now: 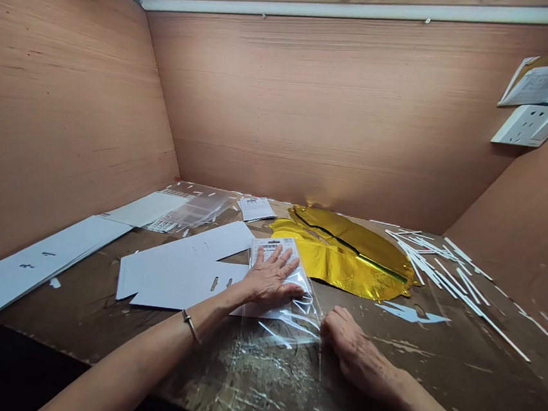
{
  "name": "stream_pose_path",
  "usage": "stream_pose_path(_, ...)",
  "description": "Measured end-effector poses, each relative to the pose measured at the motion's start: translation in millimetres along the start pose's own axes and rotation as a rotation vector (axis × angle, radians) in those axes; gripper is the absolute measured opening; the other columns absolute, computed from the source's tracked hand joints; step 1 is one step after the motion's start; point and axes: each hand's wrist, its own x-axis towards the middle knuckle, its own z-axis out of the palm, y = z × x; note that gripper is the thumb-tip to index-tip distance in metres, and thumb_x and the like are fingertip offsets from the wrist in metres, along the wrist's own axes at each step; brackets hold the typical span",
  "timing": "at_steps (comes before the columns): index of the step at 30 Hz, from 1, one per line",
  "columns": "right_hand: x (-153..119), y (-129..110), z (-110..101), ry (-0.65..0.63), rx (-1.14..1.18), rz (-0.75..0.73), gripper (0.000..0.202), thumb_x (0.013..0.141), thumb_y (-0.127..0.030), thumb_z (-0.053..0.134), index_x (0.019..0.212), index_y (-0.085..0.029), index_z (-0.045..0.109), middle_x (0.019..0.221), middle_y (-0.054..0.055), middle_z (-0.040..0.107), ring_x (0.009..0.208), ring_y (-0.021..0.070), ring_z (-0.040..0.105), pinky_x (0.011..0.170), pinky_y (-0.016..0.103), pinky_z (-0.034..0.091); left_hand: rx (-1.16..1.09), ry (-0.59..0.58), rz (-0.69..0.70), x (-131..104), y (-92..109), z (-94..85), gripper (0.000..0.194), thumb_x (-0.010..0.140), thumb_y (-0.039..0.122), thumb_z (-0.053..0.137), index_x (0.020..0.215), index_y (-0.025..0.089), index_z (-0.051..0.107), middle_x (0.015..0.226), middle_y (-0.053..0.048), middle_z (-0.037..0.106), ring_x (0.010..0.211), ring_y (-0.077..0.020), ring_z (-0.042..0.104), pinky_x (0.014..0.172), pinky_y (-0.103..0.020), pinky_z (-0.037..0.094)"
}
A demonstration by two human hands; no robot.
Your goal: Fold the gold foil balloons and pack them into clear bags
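Observation:
My left hand [273, 276] lies flat with fingers spread on a clear plastic bag [286, 329], pressing it to the table. A hang-hole and printing show at the bag's top, beyond my fingertips. At the bag's lower right edge, my right hand [346, 338] is closed, its fingers curled on the plastic; the fingertips are hidden. White cards [175, 273] with punched slots lie to the left, partly under the bag. Just behind and to the right is shiny gold foil [346, 264], flat and folded.
White paper sticks [442, 267] lie scattered at the right, near a torn bluish scrap [413, 314]. Long white boards [46, 261] run along the left wall. Clear bags [201, 208] and small printed sheets [256, 209] rest at the back. Wooden walls enclose the table on three sides.

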Motion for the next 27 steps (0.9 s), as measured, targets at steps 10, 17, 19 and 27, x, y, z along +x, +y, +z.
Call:
stream_pose_path(10,-37.2,-43.6,-16.7,-0.066,0.311,-0.032,0.009,0.083,-0.016,0.039,0.077,-0.022,0.044,0.075,0.001,0.052,0.069,0.0139,0.048,0.061,0.024,0.041,0.018,0.006,0.016,0.6,-1.2,1.2,0.075,0.075,0.068,0.013,0.133,0.022,0.022,0.141,-0.010,0.013,0.128,-0.0306,0.000,0.092,-0.060,-0.011)
stream_pose_path(17,-6.2,-9.2,4.3,0.131,-0.119,-0.097,0.020,0.084,-0.012,0.037,0.095,-0.020,0.053,0.091,0.007,0.054,0.082,0.0177,0.044,0.071,0.032,0.039,0.078,-0.013,0.010,0.3,-1.3,0.2,0.075,0.075,0.068,0.009,0.133,0.022,0.020,0.141,-0.010,0.011,0.128,-0.0309,0.001,0.092,-0.062,-0.005)
stream_pose_path(19,-3.9,-4.8,11.6,0.084,-0.199,-0.147,0.019,0.085,-0.012,0.037,0.088,-0.019,0.054,0.083,0.005,0.055,0.077,0.0170,0.044,0.069,0.031,0.038,0.084,-0.014,0.012,-0.3,-0.8,-0.4,0.075,0.075,0.068,0.009,0.133,0.022,0.019,0.141,-0.009,0.011,0.128,-0.0306,0.001,0.093,-0.061,-0.006)
stream_pose_path(27,-4.0,-6.1,13.8,0.038,-0.038,-0.038,0.023,0.082,-0.005,0.028,0.071,-0.017,0.044,0.074,0.005,0.049,0.071,0.0158,0.043,0.063,0.029,0.037,0.099,-0.026,0.004,-0.6,0.3,-0.7,0.074,0.075,0.067,0.008,0.133,0.022,0.019,0.142,-0.009,0.010,0.128,-0.0304,0.000,0.093,-0.062,-0.004)
